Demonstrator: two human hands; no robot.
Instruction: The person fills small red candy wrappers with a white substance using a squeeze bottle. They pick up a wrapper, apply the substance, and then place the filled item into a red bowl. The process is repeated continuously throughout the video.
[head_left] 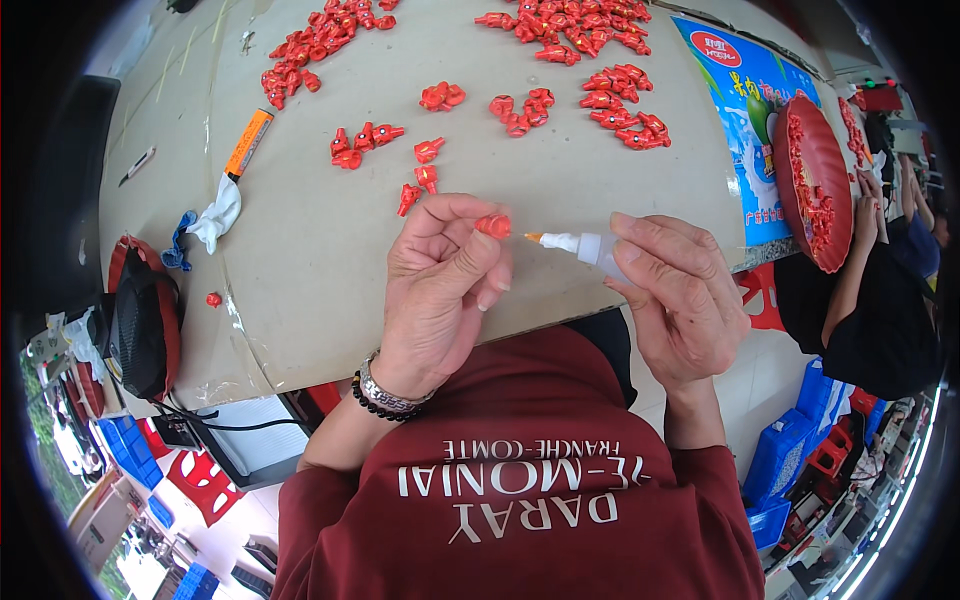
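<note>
Roughly mid-batch, by the look of it: the left hand [440,285] pinches one small red plastic piece [493,226] between thumb and fingertips, fingers curled tight around it, just above the near edge of the cardboard-covered table [300,270]. The right hand [680,300] grips a small white squeeze bottle [590,246], fingers wrapped closed on its body, orange nozzle tip [534,237] pointing left at the red piece, close beside it but not touching.

Progress, as a judgement: one piece in hand, nozzle about to meet it, nothing applied yet that I can see. Plenty left. Loose red pieces [425,165] lie on the table just beyond the left hand, a big heap [565,25] at the far edge of the table and another pile [315,45] at the far left of it. Cannot tell which of these are finished and which are untreated.

Pose: both forearms come up from the lower edge over a dark red shirt [520,480], palms roughly facing each other, hands level, near each other. Left wrist wears a metal watch and bead bracelet [385,395].

Elsewhere: an orange-capped marker [248,143] and a white rag [218,215] on the table left of the loose pieces. A red round tray [812,185] stands at the table's right end, red pieces stuck on it, with another person's hand [868,195] beside it. Black bag [145,325] off the table's left edge.
</note>
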